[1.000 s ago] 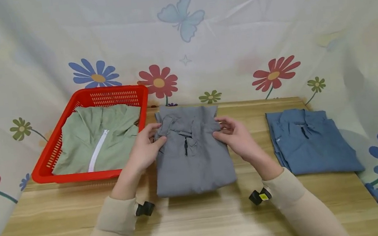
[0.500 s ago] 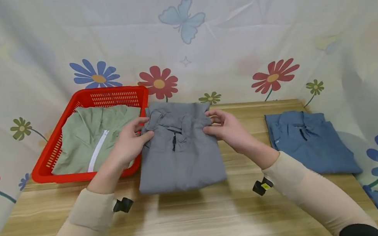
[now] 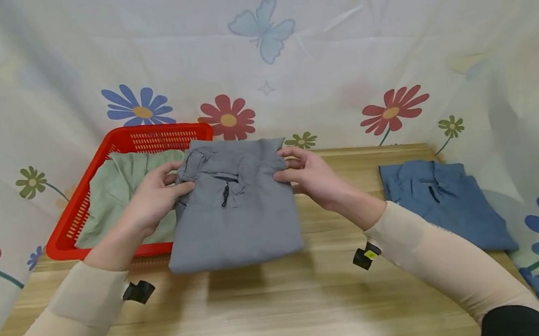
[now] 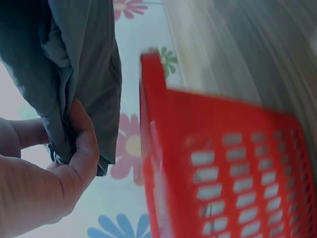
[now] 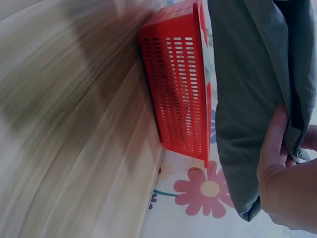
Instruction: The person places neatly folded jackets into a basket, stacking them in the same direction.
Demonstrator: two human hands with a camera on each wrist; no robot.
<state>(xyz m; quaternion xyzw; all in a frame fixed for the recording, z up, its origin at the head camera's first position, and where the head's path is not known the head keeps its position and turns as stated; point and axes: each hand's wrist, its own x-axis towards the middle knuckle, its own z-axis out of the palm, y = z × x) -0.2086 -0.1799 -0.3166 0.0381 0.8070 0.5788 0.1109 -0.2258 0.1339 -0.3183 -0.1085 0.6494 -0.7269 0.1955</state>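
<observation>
A folded grey jacket point(image 3: 240, 221) with a short black zipper hangs above the table, level between my two hands. My left hand point(image 3: 155, 195) pinches its left edge, thumb on top near the collar. On the opposite edge my right hand point(image 3: 310, 177) grips the cloth the same way. The jacket's left side overlaps the red basket point(image 3: 70, 235) in the head view. Inside that basket lies a folded light green jacket point(image 3: 118, 202), partly hidden behind my left hand and the grey cloth. Both wrist views show thumb and fingers closed on the grey fabric's folded layers.
A folded blue jacket point(image 3: 454, 208) lies on the wooden table point(image 3: 286, 310) at the right. Behind the table hangs a white curtain point(image 3: 328, 72) printed with flowers and a butterfly. The basket's perforated side wall point(image 5: 173, 89) stands on the tabletop.
Both hands have carried the grey jacket leftward and up from the middle of the table, toward the basket. It now covers part of the basket's right side. The blue jacket stays put.
</observation>
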